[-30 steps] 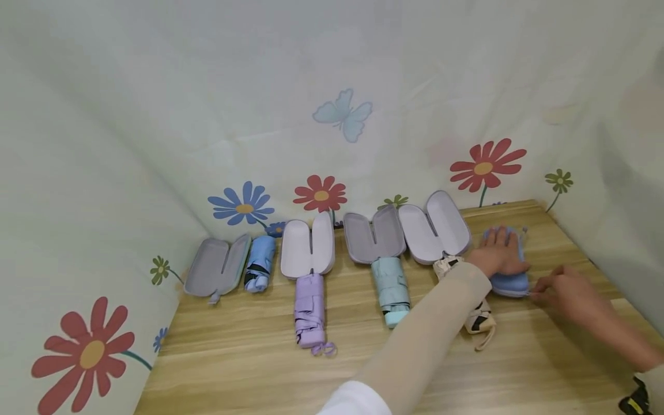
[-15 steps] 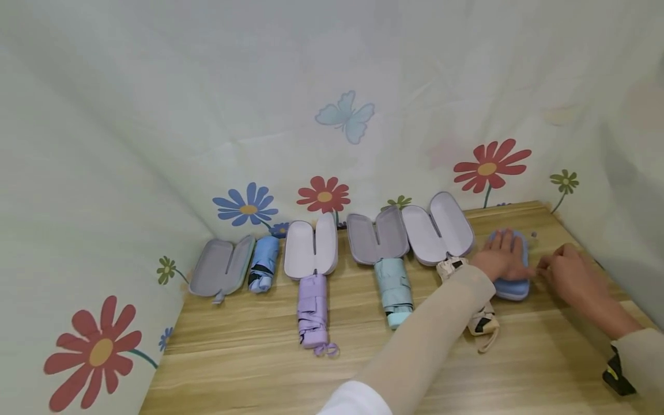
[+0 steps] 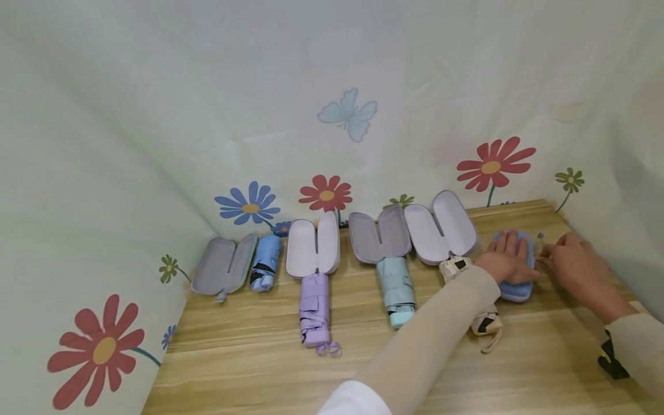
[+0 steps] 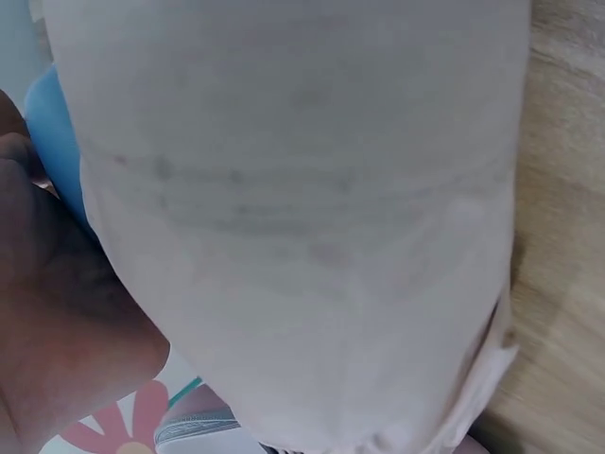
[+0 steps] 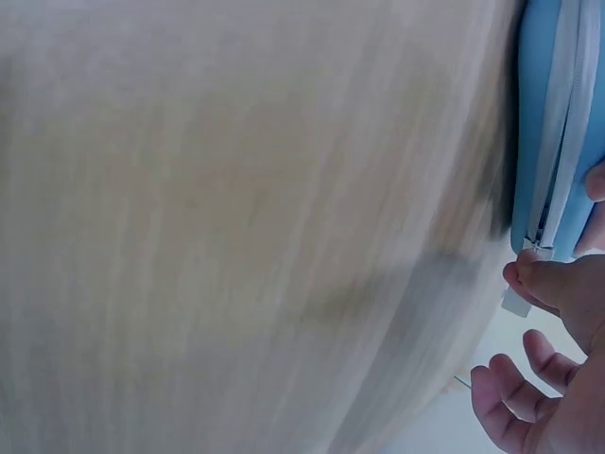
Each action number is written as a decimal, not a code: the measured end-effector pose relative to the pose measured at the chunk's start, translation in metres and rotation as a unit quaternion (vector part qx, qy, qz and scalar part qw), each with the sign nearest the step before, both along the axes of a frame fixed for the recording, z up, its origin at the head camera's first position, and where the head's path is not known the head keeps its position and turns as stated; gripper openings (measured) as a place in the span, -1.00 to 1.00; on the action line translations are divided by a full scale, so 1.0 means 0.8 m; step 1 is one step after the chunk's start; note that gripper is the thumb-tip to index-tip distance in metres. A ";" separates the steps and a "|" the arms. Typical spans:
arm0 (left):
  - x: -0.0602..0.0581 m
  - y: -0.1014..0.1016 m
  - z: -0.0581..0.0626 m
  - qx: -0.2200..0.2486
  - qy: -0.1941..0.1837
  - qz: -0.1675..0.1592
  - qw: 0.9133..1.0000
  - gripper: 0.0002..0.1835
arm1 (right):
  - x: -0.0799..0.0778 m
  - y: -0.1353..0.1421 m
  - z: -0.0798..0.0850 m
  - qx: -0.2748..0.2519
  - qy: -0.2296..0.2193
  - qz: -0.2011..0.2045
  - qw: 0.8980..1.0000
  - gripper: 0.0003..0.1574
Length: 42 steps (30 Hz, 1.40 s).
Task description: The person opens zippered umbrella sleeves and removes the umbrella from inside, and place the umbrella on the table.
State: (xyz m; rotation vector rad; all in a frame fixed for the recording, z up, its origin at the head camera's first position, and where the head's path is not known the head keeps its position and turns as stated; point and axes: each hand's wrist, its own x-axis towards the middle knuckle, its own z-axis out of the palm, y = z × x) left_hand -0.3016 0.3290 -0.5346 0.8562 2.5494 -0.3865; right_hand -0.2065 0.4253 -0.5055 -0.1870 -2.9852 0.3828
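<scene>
A blue hard-shell zip case (image 3: 520, 292) lies at the right of the table. My left hand (image 3: 505, 262) rests on its top with the fingers stretched out. Beside the case's right edge is my right hand (image 3: 573, 270); in the right wrist view its thumb and finger pinch the zipper pull (image 5: 516, 303) at the end of the case's zip (image 5: 558, 132). A beige folded umbrella (image 3: 487, 323) lies partly hidden under my left forearm. The left wrist view is mostly filled by my sleeve (image 4: 302, 236).
Several opened zip cases stand along the back, among them a white-lined case (image 3: 302, 248) and a grey-lined case (image 3: 365, 233). Near them lie a blue umbrella (image 3: 267, 259), a purple umbrella (image 3: 314, 308) and a mint umbrella (image 3: 396, 288). A floral curtain (image 3: 249, 115) encloses the table (image 3: 249, 369).
My right hand has moved from the case's near right corner along its right side toward the back, the fingers at the zip. My left hand stays on the case. The view has shifted slightly.
</scene>
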 end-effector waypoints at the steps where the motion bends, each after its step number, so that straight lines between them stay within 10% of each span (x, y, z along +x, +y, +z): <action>1: 0.000 -0.001 0.000 0.000 0.001 0.001 1.000 -0.06 | 0.000 0.000 0.000 0.001 -0.002 0.000 1.000 -0.78; 14: 0.013 -0.022 0.020 0.037 0.020 -0.018 0.999 -0.08 | 0.003 -0.006 0.005 -0.001 0.005 -0.010 1.000 -0.70; 26: 0.064 -0.048 0.082 0.100 0.090 0.099 0.986 -0.17 | 0.004 0.006 0.016 0.004 -0.017 0.021 1.000 -0.68; 35: 0.051 -0.057 0.087 0.128 0.114 -0.052 0.984 -0.54 | 0.010 0.004 0.046 -0.040 0.099 -0.043 0.993 -0.69; 42: 0.069 -0.036 0.086 0.104 0.085 0.000 0.991 -0.55 | 0.017 0.018 0.051 -0.036 0.065 -0.086 0.994 -0.65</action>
